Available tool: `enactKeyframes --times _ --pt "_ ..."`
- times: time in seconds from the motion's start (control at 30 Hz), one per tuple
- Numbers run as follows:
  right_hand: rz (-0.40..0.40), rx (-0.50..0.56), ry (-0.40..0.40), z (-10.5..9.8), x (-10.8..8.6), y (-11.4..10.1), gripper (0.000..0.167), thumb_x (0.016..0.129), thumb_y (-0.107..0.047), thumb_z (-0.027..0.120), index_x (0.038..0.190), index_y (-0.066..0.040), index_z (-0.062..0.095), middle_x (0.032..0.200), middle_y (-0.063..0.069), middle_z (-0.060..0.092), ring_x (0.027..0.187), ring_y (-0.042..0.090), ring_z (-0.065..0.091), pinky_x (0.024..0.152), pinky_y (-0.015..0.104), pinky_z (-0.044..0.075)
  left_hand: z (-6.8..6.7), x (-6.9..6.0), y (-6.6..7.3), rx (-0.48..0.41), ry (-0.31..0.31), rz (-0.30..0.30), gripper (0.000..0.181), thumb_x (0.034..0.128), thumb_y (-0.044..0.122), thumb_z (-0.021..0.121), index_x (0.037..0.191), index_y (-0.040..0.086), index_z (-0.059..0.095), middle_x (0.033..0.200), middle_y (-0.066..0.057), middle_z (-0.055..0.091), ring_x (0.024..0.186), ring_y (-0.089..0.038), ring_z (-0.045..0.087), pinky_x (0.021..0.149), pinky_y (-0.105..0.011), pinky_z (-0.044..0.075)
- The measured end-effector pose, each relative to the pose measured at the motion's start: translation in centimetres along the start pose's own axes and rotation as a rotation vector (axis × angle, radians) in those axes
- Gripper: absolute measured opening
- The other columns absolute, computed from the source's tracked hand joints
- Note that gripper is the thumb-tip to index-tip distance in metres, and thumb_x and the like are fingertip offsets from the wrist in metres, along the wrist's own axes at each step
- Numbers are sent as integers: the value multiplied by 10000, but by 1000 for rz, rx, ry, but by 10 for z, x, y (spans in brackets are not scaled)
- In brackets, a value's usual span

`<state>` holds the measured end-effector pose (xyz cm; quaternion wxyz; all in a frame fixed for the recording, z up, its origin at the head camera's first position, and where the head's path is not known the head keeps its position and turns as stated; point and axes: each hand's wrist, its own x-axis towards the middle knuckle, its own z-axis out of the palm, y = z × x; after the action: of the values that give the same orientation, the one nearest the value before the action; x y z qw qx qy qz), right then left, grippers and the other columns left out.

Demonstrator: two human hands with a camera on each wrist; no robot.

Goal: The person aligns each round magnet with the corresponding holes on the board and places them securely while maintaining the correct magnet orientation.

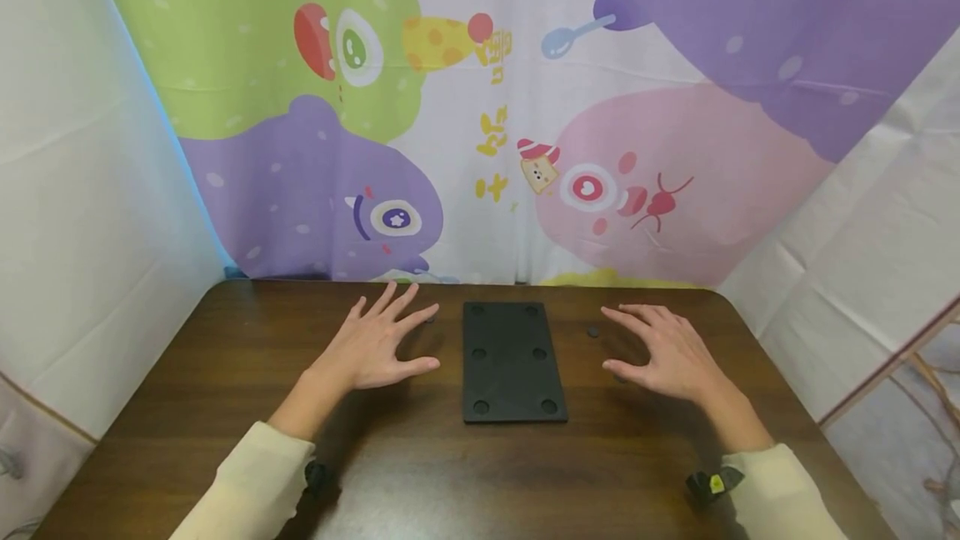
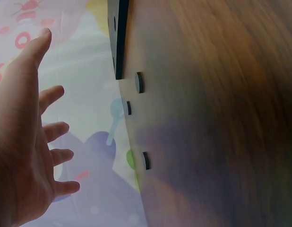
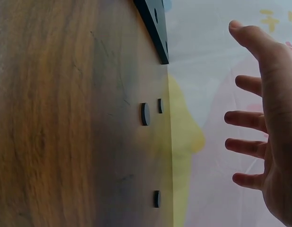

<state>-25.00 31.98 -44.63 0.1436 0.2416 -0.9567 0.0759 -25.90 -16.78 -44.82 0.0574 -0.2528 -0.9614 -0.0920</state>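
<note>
Between the two hands lies a black rectangular board (image 1: 512,377) with several round recesses along its long sides. To its left the left hand (image 1: 381,346) hovers over the table, fingers spread and holding nothing. On the other side the right hand (image 1: 663,350) is held out likewise, fingers apart and nothing in them. Small dark discs lie under and near each hand. The left wrist view shows three, one of them a disc (image 2: 139,82) near the board's end. Three more appear in the right wrist view, including a disc (image 3: 145,114); the head view mostly hides them behind the hands.
A brown wooden table (image 1: 420,473) carries everything. Behind it hangs a curtain (image 1: 480,248) with cartoon figures, and white cloth walls (image 1: 112,190) stand at both sides. Dark bands (image 1: 712,483) are worn at the wrists over pale sleeves.
</note>
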Motion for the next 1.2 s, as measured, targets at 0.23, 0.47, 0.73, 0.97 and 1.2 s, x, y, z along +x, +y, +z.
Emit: enactKeyframes --times 0.23,0.47,0.73,0.97,1.2 --pt "7 -2 -11 4 0 -1 804 919 -557 859 1620 -241 625 1540 174 688 1394 465 638 1086 742 540 3 5 5 -17 -13 0 881 979 770 644 1722 323 490 1875 -104 328 1739 -488 292 1289 -842 324" --pt "17 -2 -18 6 -1 -3 776 916 -567 860 1588 -235 658 1471 158 718 1350 446 658 1081 734 547 7 12 11 -24 -29 17 885 987 767 641 1732 320 473 1873 -114 330 1738 -489 293 1272 -847 344" --pt "15 -2 -32 8 -2 -7 746 925 -571 854 1567 -234 678 1438 148 733 1327 434 665 1079 730 546 10 17 21 -79 -65 10 893 993 783 621 1753 360 423 1899 -83 260 1756 -477 251 1294 -848 307" --pt "13 -4 -26 9 -3 -6 727 920 -558 866 1544 -224 700 1439 149 736 1310 437 675 1068 710 559 10 22 30 -88 -81 23 891 1006 784 607 1766 373 391 1906 -72 236 1765 -469 228 1299 -837 312" --pt "11 2 -35 10 -5 -6 722 925 -560 862 1546 -230 698 1443 143 731 1293 421 680 1032 684 571 12 25 36 -122 -90 28 886 1009 774 618 1765 369 393 1911 -63 220 1770 -466 211 1285 -851 319"
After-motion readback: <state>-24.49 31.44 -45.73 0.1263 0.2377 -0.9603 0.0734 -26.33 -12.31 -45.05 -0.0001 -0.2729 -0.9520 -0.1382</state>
